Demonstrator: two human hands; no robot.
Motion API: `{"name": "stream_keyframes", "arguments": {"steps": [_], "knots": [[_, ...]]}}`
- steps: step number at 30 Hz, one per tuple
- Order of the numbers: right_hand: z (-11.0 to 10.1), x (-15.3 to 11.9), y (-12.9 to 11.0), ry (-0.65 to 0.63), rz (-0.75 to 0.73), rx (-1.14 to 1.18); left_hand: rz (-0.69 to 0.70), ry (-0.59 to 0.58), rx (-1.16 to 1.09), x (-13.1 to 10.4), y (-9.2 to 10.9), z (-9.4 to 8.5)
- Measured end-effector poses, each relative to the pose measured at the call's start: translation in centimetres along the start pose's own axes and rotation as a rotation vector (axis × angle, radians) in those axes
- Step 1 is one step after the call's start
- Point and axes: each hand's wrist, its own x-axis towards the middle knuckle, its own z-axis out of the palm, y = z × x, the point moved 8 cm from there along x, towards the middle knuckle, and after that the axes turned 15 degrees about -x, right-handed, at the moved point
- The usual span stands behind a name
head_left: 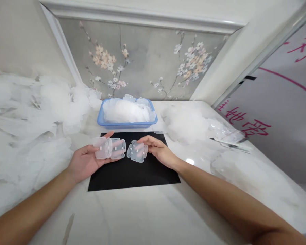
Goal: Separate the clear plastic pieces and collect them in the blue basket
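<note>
Ahead: grey blossom-print wall panel [145,61], white moulding [148,17]. Marble-patterned tabletop [135,214], bright glare spot [190,161]. Right: board [277,102], magenta handwriting [258,129].

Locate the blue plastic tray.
In the head view, the blue plastic tray stands slightly left of centre, beyond the black mat and before the floral wall panel.

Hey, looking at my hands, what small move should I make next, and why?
I'd probably bring the single translucent piece in your right hand onto the overlapping pieces in your left hand: they look alike, and only a narrow gap separates them above the black mat.
</note>
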Motion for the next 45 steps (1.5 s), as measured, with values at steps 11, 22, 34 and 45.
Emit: {"name": "stream_keyframes", "arguments": {"steps": [11, 22, 34, 45], "knots": [[0.3, -0.5, -1.8, 0.062, -0.144, -0.232, 0.023, -0.148, -0.147, -0.5, 0.0, 1.1], [0.0, -0.2, -0.5, 0.152, 0.052, 0.103, 0.000, -0.194, -0.125, -0.5, -0.2, 1.5], [0.7, -0.3, -0.9, 0.073, 0.111, 0.251, -0.012, -0.192, -0.094, -0.5, -0.2, 1.6], [0.0, -1.6, -4.3, 0.216, -0.297, -0.518, -0.014, -0.197, -0.074, -0.9, -0.6, 2.1]]}}
